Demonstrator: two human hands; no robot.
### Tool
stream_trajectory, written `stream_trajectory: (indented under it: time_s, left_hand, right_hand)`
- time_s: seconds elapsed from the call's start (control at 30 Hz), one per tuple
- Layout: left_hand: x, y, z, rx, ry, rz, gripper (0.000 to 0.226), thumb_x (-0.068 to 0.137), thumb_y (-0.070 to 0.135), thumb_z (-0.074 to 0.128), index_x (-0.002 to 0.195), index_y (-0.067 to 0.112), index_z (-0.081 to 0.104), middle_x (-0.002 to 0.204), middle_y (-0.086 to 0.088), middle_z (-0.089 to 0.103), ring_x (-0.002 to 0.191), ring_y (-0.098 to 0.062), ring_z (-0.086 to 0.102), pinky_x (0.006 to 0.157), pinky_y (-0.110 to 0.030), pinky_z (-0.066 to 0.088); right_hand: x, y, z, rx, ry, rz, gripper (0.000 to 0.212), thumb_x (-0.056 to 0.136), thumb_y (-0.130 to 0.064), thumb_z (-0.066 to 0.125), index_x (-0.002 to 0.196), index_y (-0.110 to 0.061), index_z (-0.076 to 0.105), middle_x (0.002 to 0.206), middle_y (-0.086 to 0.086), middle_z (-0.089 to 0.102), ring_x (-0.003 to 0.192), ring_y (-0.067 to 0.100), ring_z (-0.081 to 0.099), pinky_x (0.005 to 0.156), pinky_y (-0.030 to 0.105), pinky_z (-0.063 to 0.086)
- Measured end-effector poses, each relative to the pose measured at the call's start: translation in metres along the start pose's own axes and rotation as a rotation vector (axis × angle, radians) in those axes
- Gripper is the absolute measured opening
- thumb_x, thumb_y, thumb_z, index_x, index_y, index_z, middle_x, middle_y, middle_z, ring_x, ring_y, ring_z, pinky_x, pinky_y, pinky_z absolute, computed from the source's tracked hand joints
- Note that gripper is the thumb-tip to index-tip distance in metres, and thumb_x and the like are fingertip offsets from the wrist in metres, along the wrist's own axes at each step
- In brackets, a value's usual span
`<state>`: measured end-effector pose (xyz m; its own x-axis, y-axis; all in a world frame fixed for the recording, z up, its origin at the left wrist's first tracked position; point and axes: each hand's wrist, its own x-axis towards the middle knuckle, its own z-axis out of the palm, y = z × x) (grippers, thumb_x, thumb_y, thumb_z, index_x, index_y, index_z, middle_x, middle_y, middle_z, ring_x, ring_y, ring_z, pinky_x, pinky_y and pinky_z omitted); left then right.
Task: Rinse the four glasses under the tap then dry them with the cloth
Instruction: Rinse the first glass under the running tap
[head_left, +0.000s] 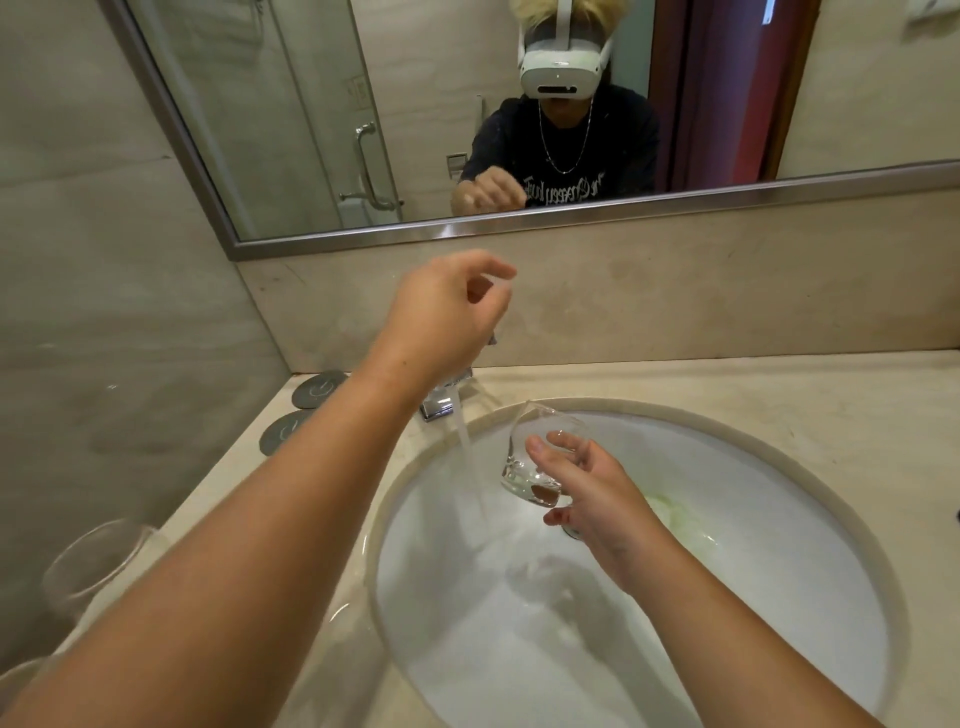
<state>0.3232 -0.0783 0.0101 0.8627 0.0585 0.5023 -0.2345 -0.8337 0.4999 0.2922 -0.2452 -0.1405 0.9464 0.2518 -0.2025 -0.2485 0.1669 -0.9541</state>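
My right hand (587, 499) grips a clear glass (535, 457) near its base and holds it tilted over the white sink basin (753, 519). The glass sits just right of the water stream (470, 467) that runs from the chrome tap (440, 402). My left hand (452, 306) hovers above the tap with loosely curled fingers and holds nothing. My left forearm hides part of the tap. On the counter at the left stands another clear glass (98, 566), and the rim of a further glass (21, 675) shows at the bottom left corner. No cloth is in view.
Two round grey coasters (317, 388) lie on the beige counter (779, 379) left of the tap. A framed mirror (519, 228) hangs on the wall behind and reflects a person wearing a headset. A tiled wall closes off the left side.
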Motion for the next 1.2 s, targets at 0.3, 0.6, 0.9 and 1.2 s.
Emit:
stream_trajectory:
  time_s: [0.3, 0.6, 0.9, 1.2]
  left_hand:
    - [-0.127, -0.003, 0.004, -0.335, 0.082, -0.266, 0.023, 0.099, 0.03, 0.068, 0.122, 0.03, 0.071, 0.104, 0.013, 0.072, 0.089, 0.0, 0.065, 0.077, -0.015, 0.05]
    - [-0.139, -0.051, 0.047, -0.32, -0.122, -0.432, 0.069, 0.086, 0.06, 0.072, 0.147, 0.035, 0.051, 0.144, 0.014, 0.055, 0.128, -0.006, 0.057, 0.111, -0.037, 0.048]
    - [-0.142, -0.071, 0.057, -0.281, -0.15, -0.44, 0.059, 0.081, 0.041, 0.085, 0.132, 0.046, 0.055, 0.109, 0.025, 0.071, 0.104, 0.004, 0.067, 0.096, -0.026, 0.055]
    - [-0.139, -0.084, 0.054, -0.361, -0.092, -0.45, 0.031, 0.083, 0.029, 0.083, 0.112, 0.035, 0.072, 0.095, 0.017, 0.08, 0.089, -0.001, 0.075, 0.089, -0.033, 0.06]
  right_hand:
    - [-0.007, -0.012, 0.005, 0.157, -0.005, 0.007, 0.063, 0.081, -0.045, 0.082, 0.135, -0.016, 0.067, 0.134, 0.006, 0.073, 0.112, 0.028, 0.069, 0.074, 0.035, 0.051]
    - [0.001, -0.012, 0.049, 0.234, -0.045, 0.091, 0.011, 0.091, -0.034, 0.08, 0.091, -0.023, 0.081, 0.088, -0.004, 0.071, 0.079, 0.021, 0.065, 0.085, 0.039, 0.051]
    - [0.021, 0.01, 0.036, 0.32, -0.179, 0.133, 0.051, 0.089, -0.039, 0.08, 0.127, -0.006, 0.075, 0.132, 0.014, 0.073, 0.083, 0.024, 0.075, 0.092, 0.04, 0.063]
    - [0.03, 0.013, 0.032, 0.347, -0.197, 0.15, 0.042, 0.099, -0.045, 0.068, 0.13, -0.017, 0.067, 0.117, 0.014, 0.071, 0.098, 0.034, 0.072, 0.1, 0.049, 0.058]
